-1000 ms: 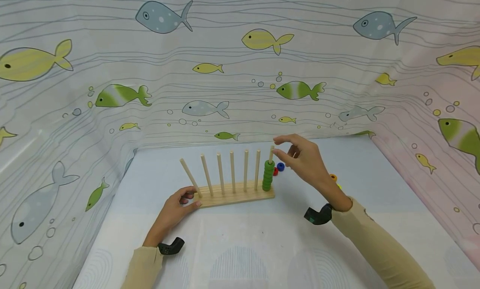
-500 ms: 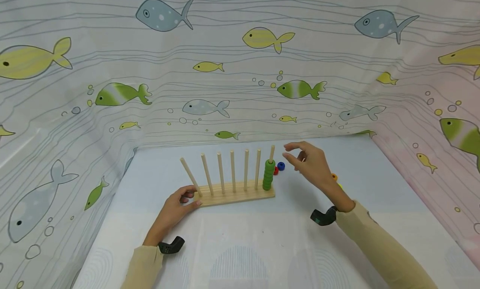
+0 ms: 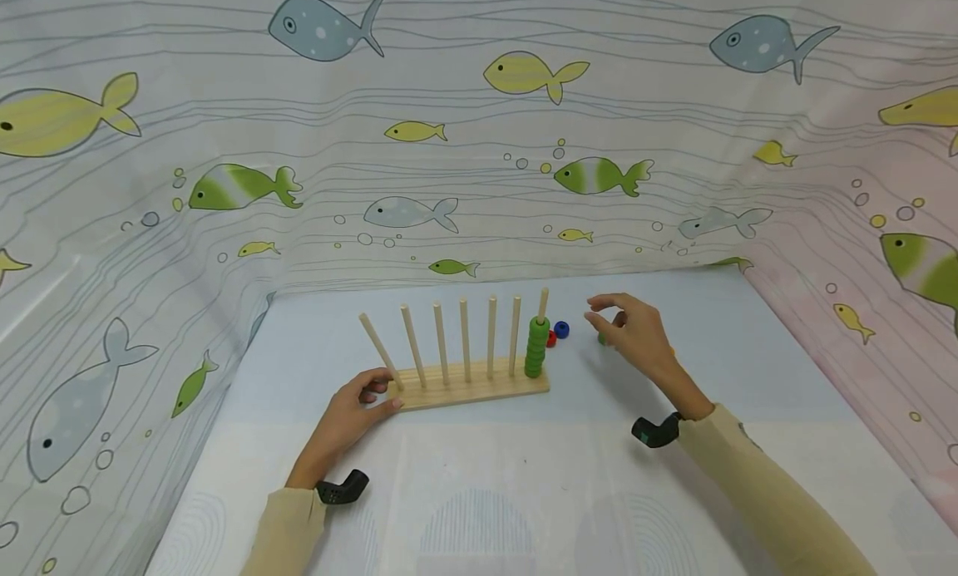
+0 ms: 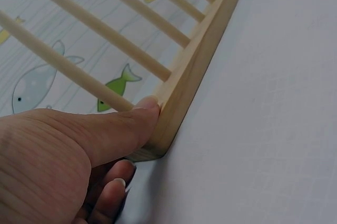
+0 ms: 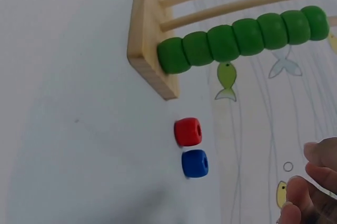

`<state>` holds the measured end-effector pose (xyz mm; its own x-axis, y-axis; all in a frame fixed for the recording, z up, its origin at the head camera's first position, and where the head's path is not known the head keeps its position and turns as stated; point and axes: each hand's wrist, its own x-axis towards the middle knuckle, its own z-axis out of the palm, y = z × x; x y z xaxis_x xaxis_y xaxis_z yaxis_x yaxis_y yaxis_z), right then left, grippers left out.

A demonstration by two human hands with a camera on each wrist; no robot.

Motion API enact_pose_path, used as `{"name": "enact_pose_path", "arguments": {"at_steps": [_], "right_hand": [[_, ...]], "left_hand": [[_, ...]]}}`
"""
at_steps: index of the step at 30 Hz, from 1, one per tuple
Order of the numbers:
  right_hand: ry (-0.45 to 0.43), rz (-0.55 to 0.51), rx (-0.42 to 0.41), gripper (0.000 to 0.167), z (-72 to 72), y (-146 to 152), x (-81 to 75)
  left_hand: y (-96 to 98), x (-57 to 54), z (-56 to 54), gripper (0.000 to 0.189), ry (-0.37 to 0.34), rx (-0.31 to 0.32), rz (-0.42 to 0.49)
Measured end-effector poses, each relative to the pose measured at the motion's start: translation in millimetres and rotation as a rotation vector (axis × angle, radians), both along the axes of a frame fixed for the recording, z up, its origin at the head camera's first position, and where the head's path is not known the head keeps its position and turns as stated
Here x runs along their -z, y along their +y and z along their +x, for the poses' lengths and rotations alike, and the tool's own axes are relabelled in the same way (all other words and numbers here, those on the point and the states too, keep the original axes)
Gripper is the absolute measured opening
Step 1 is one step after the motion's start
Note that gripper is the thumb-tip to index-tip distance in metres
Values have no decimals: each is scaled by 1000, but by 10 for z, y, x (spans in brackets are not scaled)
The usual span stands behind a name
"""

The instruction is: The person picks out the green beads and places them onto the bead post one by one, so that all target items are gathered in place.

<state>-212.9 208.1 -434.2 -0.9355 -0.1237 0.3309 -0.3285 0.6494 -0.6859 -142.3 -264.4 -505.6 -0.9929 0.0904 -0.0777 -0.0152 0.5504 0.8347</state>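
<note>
A wooden peg stand (image 3: pixel 464 393) with a row of upright pegs sits on the table. Several green beads (image 3: pixel 535 347) are stacked on its rightmost peg, whose bare tip rises above them. My left hand (image 3: pixel 350 418) grips the base's left end; in the left wrist view the thumb lies on the wood and the other fingers are partly hidden. My right hand (image 3: pixel 636 331) hovers to the right of the stand with thumb and forefinger apart, holding nothing. Behind its fingertips a bit of a green bead (image 3: pixel 602 338) shows.
A red bead (image 5: pixel 188 132) and a blue bead (image 5: pixel 195 163) lie just beyond the stand's right end. An orange bead (image 3: pixel 673 352) is mostly hidden by the right hand. Fish-patterned sheeting (image 3: pixel 419 169) rises behind and beside the table (image 3: pixel 479 468).
My right hand has moved right, away from the green-stacked peg, uncovering its tip. A green bead now shows behind the fingers. The left hand and the stand have stayed put.
</note>
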Motion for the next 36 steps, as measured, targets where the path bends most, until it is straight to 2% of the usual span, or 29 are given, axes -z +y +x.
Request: {"name": "enact_pose_path", "arguments": {"at_steps": [6,16,28,36], "right_hand": [[-64,31,35,34,-66,70,117],[-102,25,36,36,-128,197,307],[-236,67,74,42,-161,261,409],[-241,89,68,42,-173,314,459]], "left_hand": [[4,-5,-7,58,-7,-3,11],[3,-27,0,59,-8,0,15],[4,-22,-2,59,-13,0,18],[-4,4,1,60,-18,1,19]]}}
